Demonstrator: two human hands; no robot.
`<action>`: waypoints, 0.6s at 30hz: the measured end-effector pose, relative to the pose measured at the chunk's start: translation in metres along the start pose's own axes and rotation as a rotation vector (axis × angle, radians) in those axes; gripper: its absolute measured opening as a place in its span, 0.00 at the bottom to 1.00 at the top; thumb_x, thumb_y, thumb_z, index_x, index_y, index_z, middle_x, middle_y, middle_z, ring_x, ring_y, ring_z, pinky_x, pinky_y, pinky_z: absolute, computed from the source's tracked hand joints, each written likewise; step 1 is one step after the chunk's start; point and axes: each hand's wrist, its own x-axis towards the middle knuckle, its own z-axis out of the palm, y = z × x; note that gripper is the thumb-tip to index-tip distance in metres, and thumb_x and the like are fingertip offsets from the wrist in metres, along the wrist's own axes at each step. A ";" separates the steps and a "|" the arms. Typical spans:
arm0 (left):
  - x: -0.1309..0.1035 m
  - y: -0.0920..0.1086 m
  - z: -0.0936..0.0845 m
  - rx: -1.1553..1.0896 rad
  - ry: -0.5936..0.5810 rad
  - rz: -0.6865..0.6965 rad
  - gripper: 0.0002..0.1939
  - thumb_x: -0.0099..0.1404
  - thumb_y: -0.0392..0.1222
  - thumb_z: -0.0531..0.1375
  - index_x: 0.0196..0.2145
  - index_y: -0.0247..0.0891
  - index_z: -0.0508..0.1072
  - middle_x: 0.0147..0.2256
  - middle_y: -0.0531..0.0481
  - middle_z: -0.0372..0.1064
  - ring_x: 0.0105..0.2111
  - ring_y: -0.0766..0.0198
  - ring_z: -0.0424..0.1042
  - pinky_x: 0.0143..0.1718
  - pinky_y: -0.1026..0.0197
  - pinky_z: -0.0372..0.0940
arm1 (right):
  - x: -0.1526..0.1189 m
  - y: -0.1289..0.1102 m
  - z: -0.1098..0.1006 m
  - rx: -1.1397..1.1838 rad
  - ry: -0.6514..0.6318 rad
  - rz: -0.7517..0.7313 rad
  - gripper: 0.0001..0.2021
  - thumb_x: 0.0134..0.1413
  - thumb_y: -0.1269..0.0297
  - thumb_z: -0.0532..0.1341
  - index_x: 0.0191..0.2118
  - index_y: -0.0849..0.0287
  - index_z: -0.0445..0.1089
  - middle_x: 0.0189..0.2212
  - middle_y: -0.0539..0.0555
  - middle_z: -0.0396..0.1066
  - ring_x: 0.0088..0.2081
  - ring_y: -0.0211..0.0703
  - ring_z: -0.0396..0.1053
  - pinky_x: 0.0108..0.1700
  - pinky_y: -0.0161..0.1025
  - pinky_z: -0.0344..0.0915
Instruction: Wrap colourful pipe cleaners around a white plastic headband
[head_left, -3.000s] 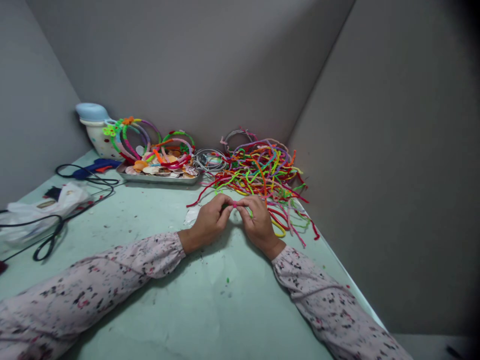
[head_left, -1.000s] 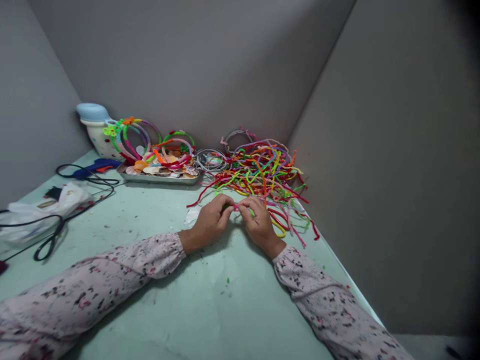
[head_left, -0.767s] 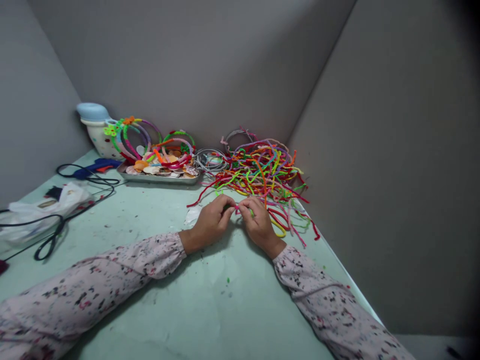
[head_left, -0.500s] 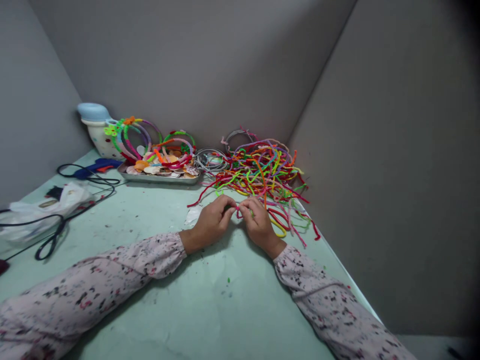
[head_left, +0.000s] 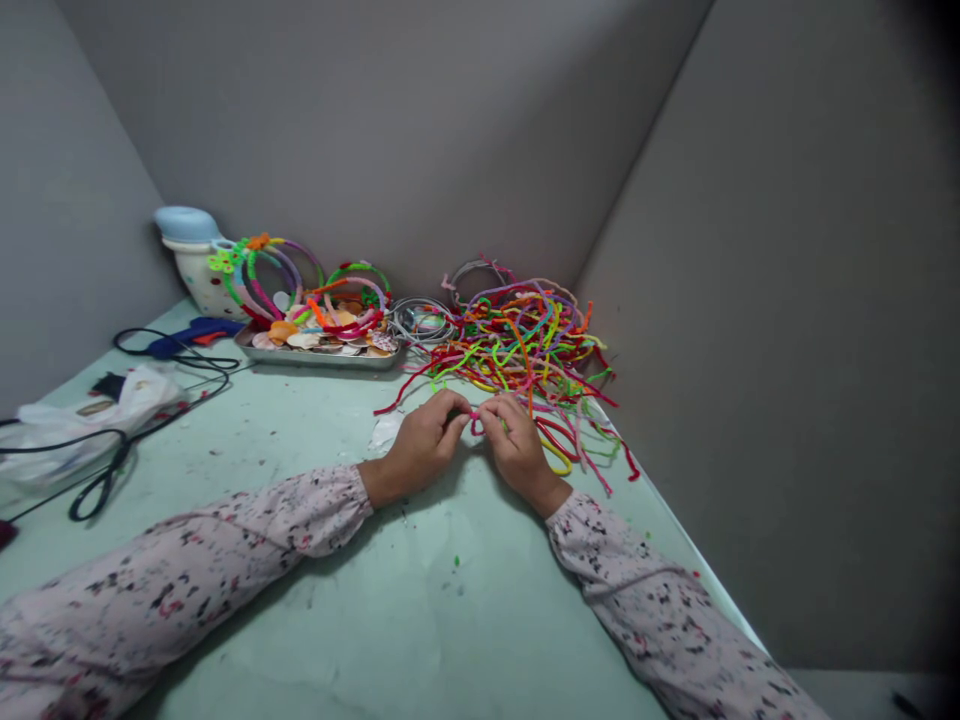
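Between my fingertips is a small pink-red fuzzy piece (head_left: 475, 424), bent into a little loop. My left hand (head_left: 429, 438) pinches it from the left with thumb and forefinger. From the right, my right hand (head_left: 514, 440) pinches the same piece, its fingers closed. Just beyond both hands spreads a tangled heap of colourful fuzzy stems (head_left: 525, 340). Some red and yellow loops lie beside my right hand, partly hidden by it.
At the back left, a metal tray (head_left: 322, 360) holds round flat pieces and fuzzy headbands. Behind it stands a white pot with a blue top (head_left: 189, 225). A plastic bag (head_left: 142, 400) and black cable (head_left: 112, 470) lie left on the pale green table (head_left: 420, 620).
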 end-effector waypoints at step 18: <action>0.001 0.002 0.000 0.019 -0.024 0.001 0.05 0.66 0.37 0.52 0.38 0.37 0.67 0.35 0.49 0.67 0.35 0.62 0.66 0.39 0.59 0.62 | -0.001 0.004 0.002 -0.024 -0.030 0.014 0.12 0.65 0.62 0.49 0.32 0.56 0.64 0.32 0.52 0.64 0.38 0.43 0.62 0.43 0.41 0.60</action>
